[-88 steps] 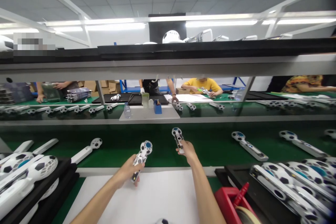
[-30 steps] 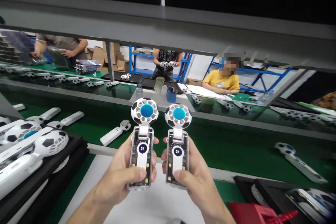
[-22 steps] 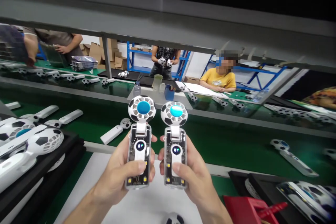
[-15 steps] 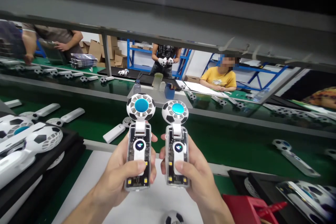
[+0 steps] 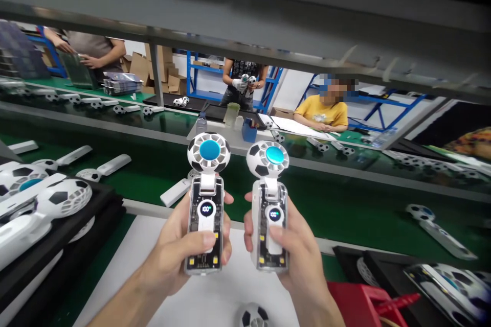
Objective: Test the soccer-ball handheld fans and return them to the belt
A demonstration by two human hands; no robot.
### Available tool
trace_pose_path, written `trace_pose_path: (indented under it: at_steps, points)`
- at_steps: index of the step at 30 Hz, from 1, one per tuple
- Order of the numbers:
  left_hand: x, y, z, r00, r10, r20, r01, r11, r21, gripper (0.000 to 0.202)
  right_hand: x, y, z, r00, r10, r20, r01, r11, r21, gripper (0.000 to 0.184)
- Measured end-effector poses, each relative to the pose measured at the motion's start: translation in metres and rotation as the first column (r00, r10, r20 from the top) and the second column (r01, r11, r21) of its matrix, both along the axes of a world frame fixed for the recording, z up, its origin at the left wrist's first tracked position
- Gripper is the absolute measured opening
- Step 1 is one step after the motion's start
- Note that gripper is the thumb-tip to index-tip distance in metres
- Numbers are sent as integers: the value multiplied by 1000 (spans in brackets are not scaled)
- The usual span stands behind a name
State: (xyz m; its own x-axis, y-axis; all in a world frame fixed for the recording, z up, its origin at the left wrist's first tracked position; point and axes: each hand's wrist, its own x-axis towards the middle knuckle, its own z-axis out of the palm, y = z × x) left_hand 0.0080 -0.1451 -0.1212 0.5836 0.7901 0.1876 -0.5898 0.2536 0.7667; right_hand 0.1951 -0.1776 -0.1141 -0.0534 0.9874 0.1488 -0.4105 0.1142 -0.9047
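Note:
I hold two handheld fans upright, side by side, over a white mat (image 5: 215, 301). My left hand (image 5: 174, 258) grips the left fan (image 5: 205, 214), thumb on its white button; its small round display is lit. My right hand (image 5: 297, 253) grips the right fan (image 5: 269, 214), thumb also on the button, display lit. Each fan has a clear body and a football-patterned head with a blue centre.
A green conveyor belt (image 5: 345, 204) carries more fans. Black trays of fans sit at left (image 5: 57, 225) and right (image 5: 441, 281). A red holder (image 5: 364, 306) is at lower right. A loose fan head (image 5: 253, 317) lies on the mat. Other people work across the line.
Both hands lifted the fans from the belt and held them upright facing me. The lit display readings have changed, and the right fan has shifted slightly to the right.

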Motion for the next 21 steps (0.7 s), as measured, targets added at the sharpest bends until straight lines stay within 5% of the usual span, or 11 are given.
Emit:
trace_pose_path:
  at_steps: [10, 14, 17, 19, 21]
  points:
    - [10, 2, 4, 970, 169, -172, -181, 982, -55, 28, -1, 4, -6, 990, -143, 6, 142, 990, 16, 12]
    - [9, 1, 7, 977, 168, -134, -175, 984, -38, 24, -6, 2, -1, 958, -279, 63, 275, 959, 62, 14]
    - [8, 1, 5, 975, 193, -110, -191, 981, 28, 26, -3, -4, 2, 930, -366, 21, 363, 928, 82, 33]
    - [8, 3, 2, 909, 379, -173, -366, 925, 104, 26, 8, -9, -2, 960, -279, 1, 278, 957, 81, 45]
    - [6, 7, -1, 713, 650, -263, -613, 760, 217, 24, 26, -9, -15, 972, -222, 73, 212, 969, 125, 46]
